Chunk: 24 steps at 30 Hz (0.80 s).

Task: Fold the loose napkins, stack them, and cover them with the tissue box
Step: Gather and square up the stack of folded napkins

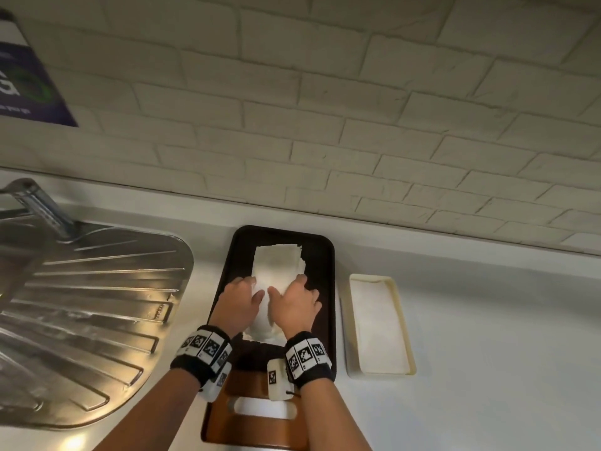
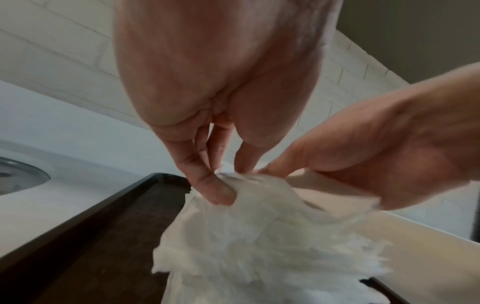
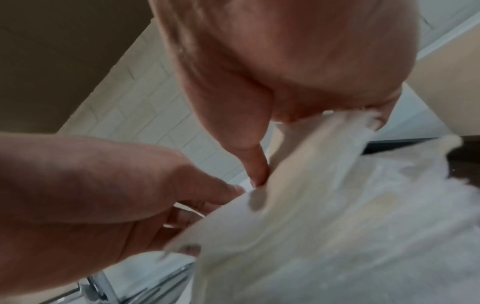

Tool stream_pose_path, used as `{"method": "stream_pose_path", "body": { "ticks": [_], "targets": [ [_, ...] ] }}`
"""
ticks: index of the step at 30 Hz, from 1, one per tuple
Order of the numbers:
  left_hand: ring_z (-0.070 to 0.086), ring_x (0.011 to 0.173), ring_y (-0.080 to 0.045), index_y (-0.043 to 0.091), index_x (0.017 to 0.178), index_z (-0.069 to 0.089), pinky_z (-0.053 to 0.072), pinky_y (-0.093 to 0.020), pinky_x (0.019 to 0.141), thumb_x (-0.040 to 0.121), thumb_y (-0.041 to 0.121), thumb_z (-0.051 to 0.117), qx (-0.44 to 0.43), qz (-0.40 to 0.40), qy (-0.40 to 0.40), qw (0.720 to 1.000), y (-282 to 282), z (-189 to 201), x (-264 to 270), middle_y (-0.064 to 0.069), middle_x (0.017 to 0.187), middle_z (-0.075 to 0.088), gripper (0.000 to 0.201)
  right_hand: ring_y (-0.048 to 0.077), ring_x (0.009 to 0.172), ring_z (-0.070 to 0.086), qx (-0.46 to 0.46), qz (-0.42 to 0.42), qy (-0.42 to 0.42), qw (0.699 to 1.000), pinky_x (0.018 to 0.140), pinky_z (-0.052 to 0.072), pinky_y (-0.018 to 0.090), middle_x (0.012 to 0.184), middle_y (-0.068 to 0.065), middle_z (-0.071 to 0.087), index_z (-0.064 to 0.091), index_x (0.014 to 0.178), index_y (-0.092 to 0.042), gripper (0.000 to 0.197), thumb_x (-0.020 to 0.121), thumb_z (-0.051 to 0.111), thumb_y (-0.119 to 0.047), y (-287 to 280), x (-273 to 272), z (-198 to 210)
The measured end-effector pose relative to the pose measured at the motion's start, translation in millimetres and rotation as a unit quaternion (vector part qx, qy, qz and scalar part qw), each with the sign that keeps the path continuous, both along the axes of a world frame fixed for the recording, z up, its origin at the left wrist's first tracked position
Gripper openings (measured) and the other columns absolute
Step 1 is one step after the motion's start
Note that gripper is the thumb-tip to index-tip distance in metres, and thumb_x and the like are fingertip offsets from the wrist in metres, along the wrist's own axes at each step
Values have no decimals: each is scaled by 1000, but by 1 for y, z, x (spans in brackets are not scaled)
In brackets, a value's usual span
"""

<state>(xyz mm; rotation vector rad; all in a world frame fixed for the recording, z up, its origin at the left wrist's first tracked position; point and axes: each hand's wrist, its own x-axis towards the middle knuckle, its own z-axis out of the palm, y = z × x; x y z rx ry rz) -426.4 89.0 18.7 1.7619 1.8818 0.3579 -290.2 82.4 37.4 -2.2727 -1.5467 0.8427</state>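
A stack of white napkins (image 1: 279, 265) lies on a dark tray (image 1: 327, 275) on the counter. Both hands are at the near half of the stack, side by side. My left hand (image 1: 242, 301) pinches a crumpled napkin (image 2: 246, 236) between thumb and fingers (image 2: 221, 193). My right hand (image 1: 292, 304) holds the same napkin's (image 3: 337, 226) other edge, lifted off the tray. The cream tissue box (image 1: 379, 327) lies open side up to the right of the tray, apart from both hands.
A wooden board with a slot (image 1: 257, 428) lies at the tray's near end, under my wrists. A steel sink drainboard (image 1: 91, 304) and tap (image 1: 42, 206) are on the left. A brick-pattern wall (image 1: 325, 125) runs behind the counter.
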Motion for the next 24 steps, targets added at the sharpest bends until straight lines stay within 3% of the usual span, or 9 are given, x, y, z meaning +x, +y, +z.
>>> {"method": "stream_pose_path", "body": {
  "ticks": [3,6,8,10,12,15,17,20,24],
  "targets": [
    [55,132,-32,11,151,51,48,-43,108,105,52,59,20,34,-55,998,-5,12,-10,-12,140,60,62,29,139,52,49,25,130,990,111,43,37,144,9,63,47,155,-16,67,103,67,-52,-3,11,9],
    [65,125,-20,16,157,43,53,-43,108,96,68,63,36,77,-212,973,-9,39,-18,-2,139,66,82,8,125,68,148,45,326,933,99,54,20,132,-14,71,55,145,-35,46,103,74,-37,-15,27,29],
    [72,115,-8,22,151,49,56,-36,106,93,60,69,14,83,-382,920,-11,63,-15,6,128,74,72,7,118,71,185,62,377,906,96,62,31,127,-14,72,57,140,-37,43,102,76,-34,-22,38,40],
    [70,122,-5,20,144,56,55,-29,108,102,36,69,22,45,-465,884,-10,77,-8,10,129,76,47,8,115,73,206,80,372,902,96,62,33,126,-12,72,56,140,-34,43,102,76,-31,-22,44,43],
    [66,128,-6,19,143,57,51,-25,111,108,20,61,80,2,-456,887,-7,79,3,10,132,73,35,2,116,70,237,83,346,904,97,57,22,125,-15,72,56,139,-35,39,104,72,-25,-19,43,43],
    [60,134,-5,30,145,51,45,-17,109,110,23,56,137,-29,-441,887,-4,75,17,13,138,66,36,-2,118,68,274,57,343,897,96,50,12,125,-17,70,58,136,-34,33,106,70,-25,-14,33,43],
    [61,131,-4,34,143,49,46,-14,106,108,25,60,148,-13,-442,885,-4,71,22,18,134,65,37,1,117,70,264,18,370,890,96,53,16,124,-13,73,61,138,-25,39,102,76,-32,-11,29,39],
    [62,129,-2,23,148,44,50,-19,107,101,31,66,130,6,-423,897,-5,54,22,14,135,64,52,8,118,73,227,-45,404,885,103,59,31,126,-6,76,59,142,-19,65,89,86,-44,-7,27,21],
    [62,128,1,23,150,45,50,-31,115,107,35,59,83,1,-383,920,-6,35,25,11,138,65,47,9,118,72,196,-59,425,882,108,59,39,128,-1,75,55,145,-13,77,81,78,-48,-6,19,12]
  ]
}}
